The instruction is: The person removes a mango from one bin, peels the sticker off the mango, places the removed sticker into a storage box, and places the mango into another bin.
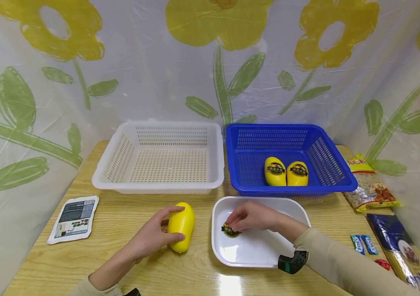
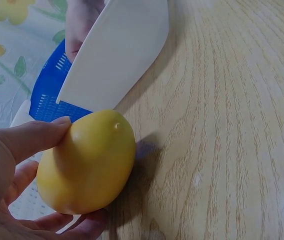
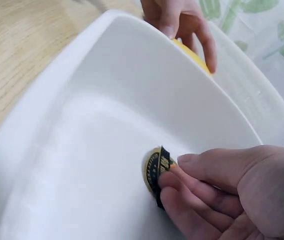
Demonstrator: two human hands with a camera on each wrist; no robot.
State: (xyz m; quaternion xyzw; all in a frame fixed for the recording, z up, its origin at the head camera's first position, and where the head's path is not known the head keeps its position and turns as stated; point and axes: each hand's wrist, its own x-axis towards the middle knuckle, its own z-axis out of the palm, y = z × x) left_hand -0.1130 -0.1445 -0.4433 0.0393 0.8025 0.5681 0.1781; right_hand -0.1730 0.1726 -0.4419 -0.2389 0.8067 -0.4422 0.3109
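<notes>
My left hand grips a smooth yellow mango over the wooden table, thumb on the near side and fingers around the far side. No label shows on this mango's visible skin. In the right wrist view, a black and gold sticker label is at the inner bottom of the white tub. The fingertips of my right hand pinch it at its edge. Two more yellow mangoes, one on the left and one on the right, lie in the blue basket, both bearing such labels.
A white basket stands behind the mango, beside the blue one. A white printed packet lies at the left. Along the right edge are a snack bag, small blue sachets and a dark blue and tan pack.
</notes>
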